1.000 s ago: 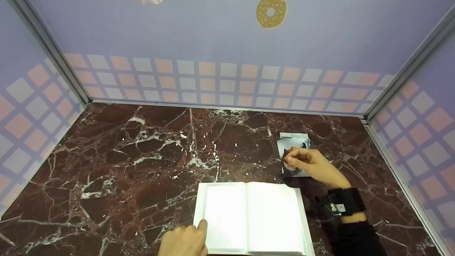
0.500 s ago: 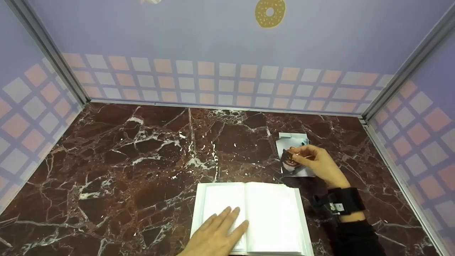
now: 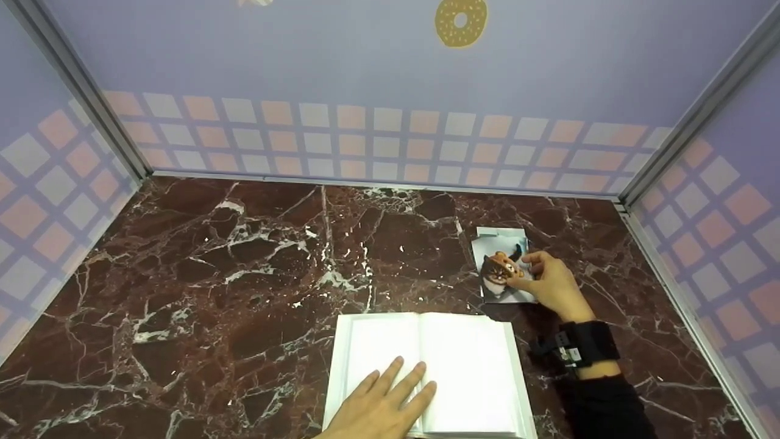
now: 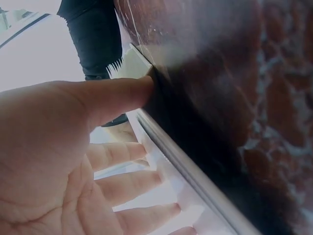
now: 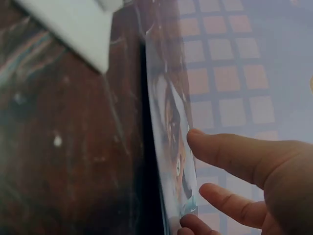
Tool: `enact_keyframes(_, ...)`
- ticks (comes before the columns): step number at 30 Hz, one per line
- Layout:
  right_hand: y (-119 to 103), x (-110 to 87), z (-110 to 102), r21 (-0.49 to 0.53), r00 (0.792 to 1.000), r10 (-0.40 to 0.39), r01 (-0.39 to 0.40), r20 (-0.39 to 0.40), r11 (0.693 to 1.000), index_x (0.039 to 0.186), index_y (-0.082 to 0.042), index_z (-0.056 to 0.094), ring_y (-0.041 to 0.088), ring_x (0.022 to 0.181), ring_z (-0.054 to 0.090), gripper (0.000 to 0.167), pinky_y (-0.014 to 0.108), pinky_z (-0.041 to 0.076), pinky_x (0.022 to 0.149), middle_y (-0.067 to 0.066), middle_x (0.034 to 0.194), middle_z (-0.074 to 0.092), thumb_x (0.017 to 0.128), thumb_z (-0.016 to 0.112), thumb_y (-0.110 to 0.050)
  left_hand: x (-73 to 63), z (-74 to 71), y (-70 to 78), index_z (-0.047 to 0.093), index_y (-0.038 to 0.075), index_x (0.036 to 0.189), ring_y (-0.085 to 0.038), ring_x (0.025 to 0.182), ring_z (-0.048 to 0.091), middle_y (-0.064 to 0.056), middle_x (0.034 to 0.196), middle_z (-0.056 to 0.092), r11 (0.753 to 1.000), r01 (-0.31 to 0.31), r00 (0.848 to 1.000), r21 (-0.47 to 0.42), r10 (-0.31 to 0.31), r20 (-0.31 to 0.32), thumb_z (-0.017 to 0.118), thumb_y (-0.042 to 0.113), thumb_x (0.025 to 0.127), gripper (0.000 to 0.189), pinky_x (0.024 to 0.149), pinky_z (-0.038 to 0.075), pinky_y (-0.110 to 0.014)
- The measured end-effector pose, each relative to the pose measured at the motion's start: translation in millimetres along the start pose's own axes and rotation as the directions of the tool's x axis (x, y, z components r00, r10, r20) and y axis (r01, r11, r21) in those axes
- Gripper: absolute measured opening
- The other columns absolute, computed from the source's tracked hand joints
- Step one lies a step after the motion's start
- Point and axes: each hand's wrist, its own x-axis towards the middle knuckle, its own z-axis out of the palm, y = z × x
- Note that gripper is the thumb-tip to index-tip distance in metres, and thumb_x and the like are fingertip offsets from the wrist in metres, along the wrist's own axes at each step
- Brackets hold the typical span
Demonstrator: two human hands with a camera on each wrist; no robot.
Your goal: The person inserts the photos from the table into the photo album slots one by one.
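Note:
An open book with glaring white pages (image 3: 469, 372) lies near the front of the table. My left hand (image 3: 381, 402) rests on its left page, fingers spread; in the left wrist view the thumb reaches past the book's edge (image 4: 171, 152). Right of the book and farther back lies a photo print of a cat (image 3: 496, 274), with another pale print edge (image 3: 503, 232) showing beyond it. My right hand (image 3: 551, 286) is at the photo's right side, thumb over the picture and fingers by the edge. In the right wrist view the thumb tip (image 5: 195, 137) meets the glossy photo (image 5: 171, 122).
The dark red marbled table (image 3: 213, 305) spreads widely to the left. A lilac wall with pink and white squares (image 3: 390, 143) closes off the back, and side panels stand left and right. A black wrist strap (image 3: 591, 344) sits on the right arm.
My left hand has moved from the book's left edge onto the page and spread its fingers. My right hand has shifted right across the photo, uncovering the cat picture.

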Motion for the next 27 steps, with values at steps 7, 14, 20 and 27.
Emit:
enact_keyframes(7,0.4,0.8,1.1,-0.047,1.0,0.016,-0.017,-0.016,0.999,0.144,0.005,0.055,0.048,0.117,0.06,0.069,0.061,0.049,0.099,0.034,0.13,0.061,0.09,0.087,-0.025,2.9,0.7,3.1,0.053,0.021,0.157,-0.037,0.143,0.059,-0.007,0.163,0.055,0.999,-0.01,0.999,0.04,0.011,-0.036,0.038,0.078,0.102,0.08,0.099,0.061,-0.051)
enact_keyframes(14,-0.4,0.3,1.3,-0.056,0.999,0.028,-0.029,-0.018,0.998,0.146,0.005,0.053,0.049,0.118,0.061,0.072,0.062,0.05,0.099,0.034,0.131,0.062,0.09,0.088,-0.026,6.2,0.2,5.8,0.053,0.02,0.157,-0.038,0.144,0.059,-0.008,0.163,0.054,1.0,-0.021,0.999,0.019,0.021,-0.026,0.04,0.078,0.102,0.081,0.098,0.061,-0.05)
enact_keyframes(20,-0.2,0.4,1.4,-0.06,0.999,0.032,-0.034,-0.039,0.998,0.146,0.005,0.052,0.049,0.12,0.062,0.074,0.063,0.049,0.102,0.035,0.13,0.064,0.088,0.089,-0.024,8.7,2.5,9.9,0.055,0.02,0.156,-0.037,0.142,0.06,-0.008,0.162,0.056,0.999,-0.022,0.998,0.045,0.025,-0.056,0.041,0.08,0.1,0.083,0.097,0.062,-0.049)
enact_keyframes(27,0.6,-0.7,0.7,-0.043,0.998,0.047,-0.049,-0.052,0.998,0.149,0.005,0.046,0.047,0.115,0.064,0.081,0.059,0.051,0.098,0.034,0.127,0.065,0.087,0.09,-0.023,10.2,7.5,14.0,0.06,0.021,0.15,-0.035,0.135,0.066,-0.007,0.154,0.063,0.991,-0.033,0.987,0.131,0.053,-0.153,0.043,0.08,0.1,0.079,0.09,0.063,-0.044)
